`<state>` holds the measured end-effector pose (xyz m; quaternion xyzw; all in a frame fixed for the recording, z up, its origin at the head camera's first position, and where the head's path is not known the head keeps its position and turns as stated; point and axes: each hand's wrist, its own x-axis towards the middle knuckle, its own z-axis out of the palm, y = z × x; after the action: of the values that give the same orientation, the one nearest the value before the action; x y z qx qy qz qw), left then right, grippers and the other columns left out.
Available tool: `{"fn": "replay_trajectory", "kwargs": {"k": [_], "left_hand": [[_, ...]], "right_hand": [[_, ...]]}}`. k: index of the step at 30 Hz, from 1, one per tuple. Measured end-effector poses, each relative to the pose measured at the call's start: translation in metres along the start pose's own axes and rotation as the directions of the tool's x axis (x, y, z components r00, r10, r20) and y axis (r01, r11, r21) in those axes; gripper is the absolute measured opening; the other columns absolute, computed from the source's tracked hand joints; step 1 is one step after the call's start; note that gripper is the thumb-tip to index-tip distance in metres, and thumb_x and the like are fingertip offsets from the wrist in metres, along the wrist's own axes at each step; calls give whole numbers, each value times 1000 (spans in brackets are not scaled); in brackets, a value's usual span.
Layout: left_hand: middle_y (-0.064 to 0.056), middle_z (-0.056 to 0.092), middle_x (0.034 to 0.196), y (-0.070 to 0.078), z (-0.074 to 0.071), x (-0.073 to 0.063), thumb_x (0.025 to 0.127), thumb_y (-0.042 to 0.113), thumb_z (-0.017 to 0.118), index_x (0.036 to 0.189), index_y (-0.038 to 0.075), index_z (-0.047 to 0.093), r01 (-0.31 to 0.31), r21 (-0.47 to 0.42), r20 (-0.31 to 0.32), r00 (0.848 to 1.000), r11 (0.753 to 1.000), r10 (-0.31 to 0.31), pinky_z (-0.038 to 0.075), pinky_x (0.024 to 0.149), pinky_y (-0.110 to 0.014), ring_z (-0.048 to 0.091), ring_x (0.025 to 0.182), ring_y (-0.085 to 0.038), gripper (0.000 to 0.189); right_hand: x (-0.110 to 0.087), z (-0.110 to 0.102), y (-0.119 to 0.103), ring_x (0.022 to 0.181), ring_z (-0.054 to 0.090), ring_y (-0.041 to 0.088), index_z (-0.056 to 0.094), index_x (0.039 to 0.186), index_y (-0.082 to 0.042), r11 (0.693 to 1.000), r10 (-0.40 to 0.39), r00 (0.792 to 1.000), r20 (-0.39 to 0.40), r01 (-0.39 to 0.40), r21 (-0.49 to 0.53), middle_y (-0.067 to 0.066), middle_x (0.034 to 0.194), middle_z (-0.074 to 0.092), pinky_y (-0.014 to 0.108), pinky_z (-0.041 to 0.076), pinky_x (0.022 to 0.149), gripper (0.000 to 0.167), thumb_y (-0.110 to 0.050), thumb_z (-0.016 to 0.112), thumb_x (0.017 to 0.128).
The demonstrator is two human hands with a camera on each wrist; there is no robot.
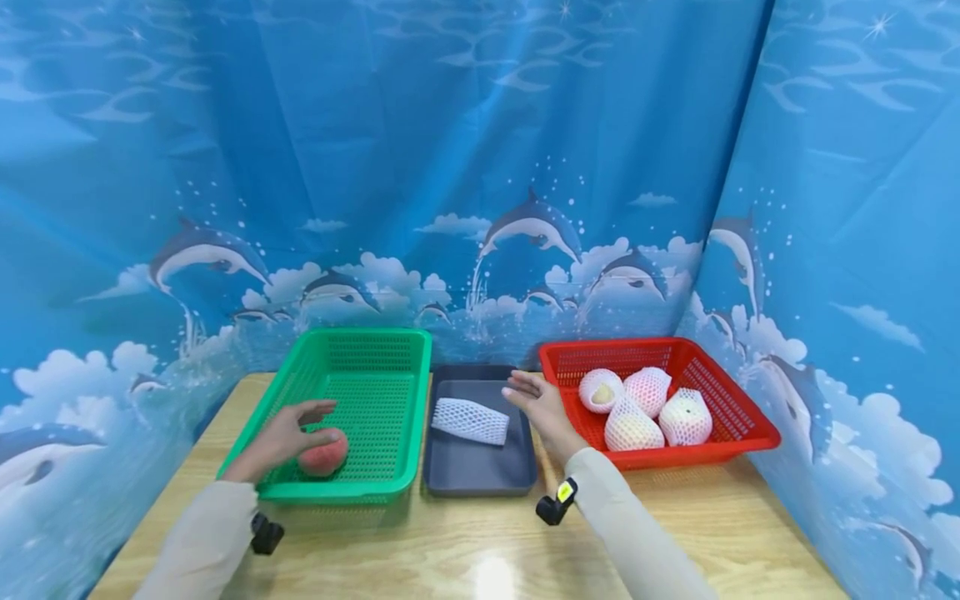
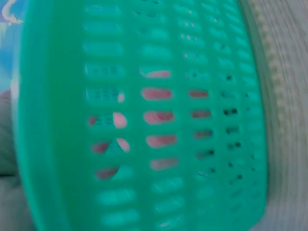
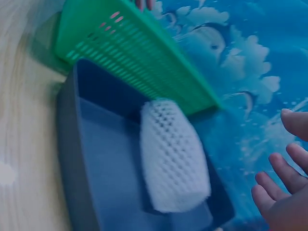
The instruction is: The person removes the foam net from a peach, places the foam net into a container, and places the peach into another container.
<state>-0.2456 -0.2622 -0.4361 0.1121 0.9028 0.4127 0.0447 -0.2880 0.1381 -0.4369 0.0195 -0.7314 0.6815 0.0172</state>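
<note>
Left hand (image 1: 285, 437) spread, thumb apart, above peach (image 1: 325, 458) in green basket (image 1: 423, 400), contact unclear; right hand (image 1: 547, 411) empty, fingers extended, near foam net (image 1: 470, 421)

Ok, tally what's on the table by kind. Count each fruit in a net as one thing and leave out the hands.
Baskets: 2, one green basket and one red basket
Dark grey tray: 1
Unwrapped reddish fruit: 1
Netted fruits: 4
Loose white foam net: 1
Total: 9

Pale ribbed sleeves (image 1: 198, 533); black wrist cameras (image 1: 266, 534); yellow patch (image 1: 565, 491) on the right one.
</note>
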Motion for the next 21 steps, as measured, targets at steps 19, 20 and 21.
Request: {"fn": "replay_trajectory", "kwargs": {"k": [19,20,21], "left_hand": [[-20,40,147,51,34,7,85,37,72,143,11,45,-37,41,-50,998,998,39,37,100,-66,33,133,-46,69],[-19,40,147,54,37,8,85,38,72,143,12,44,-34,42,-52,998,999,36,37,101,-65,33,134,-46,70],[-19,41,147,57,40,8,84,38,72,143,13,44,-32,50,-56,998,998,35,37,101,-65,33,134,-45,70]], "right_hand": [[-14,-100,-7,101,57,-1,45,139,-3,1000,-6,995,-100,5,-11,20,138,49,15,49,91,49,-10,62,93],[-16,-105,-6,103,57,1,45,139,-2,1000,-6,994,-108,4,-20,20,138,49,15,50,91,49,-9,61,94],[-17,-110,-5,106,57,4,44,139,-1,999,-9,993,-115,5,-33,20,138,49,14,49,90,49,-9,61,94]]}}
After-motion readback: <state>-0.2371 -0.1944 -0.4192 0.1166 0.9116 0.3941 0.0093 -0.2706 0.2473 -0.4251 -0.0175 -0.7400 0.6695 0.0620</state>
